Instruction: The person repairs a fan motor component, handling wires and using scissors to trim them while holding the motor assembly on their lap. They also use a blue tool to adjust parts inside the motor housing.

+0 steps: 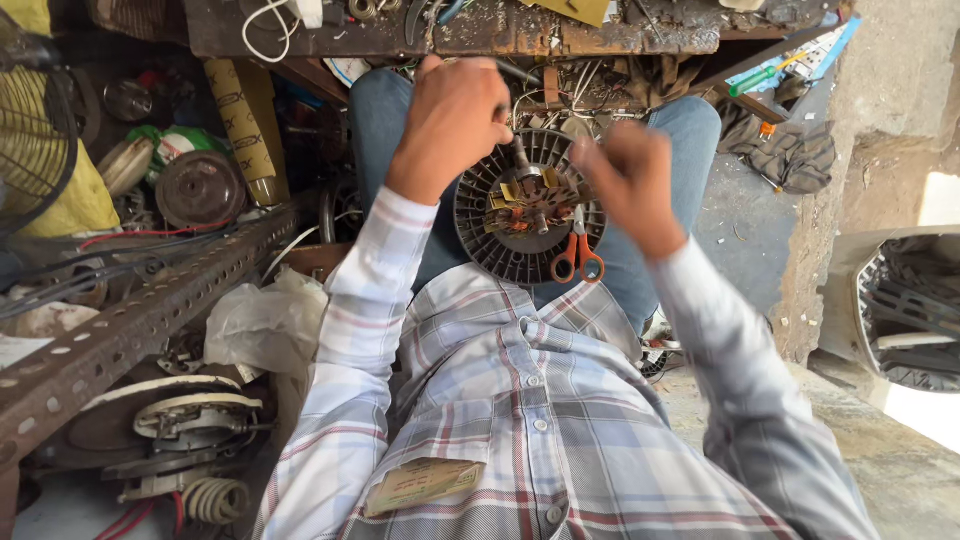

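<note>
Head view — motor (525, 215) between hands (455, 115)

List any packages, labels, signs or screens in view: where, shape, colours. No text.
Printed cardboard tube: leaning at upper left beside the bench, long cylinder, tan with dark repeated marks.
Card or slip: sticking out of the shirt's chest pocket, flat rectangle, tan and yellowish, small print.
Plastic bag: left of the left sleeve, crumpled, translucent white, no visible print.
No signs or screens.
</note>
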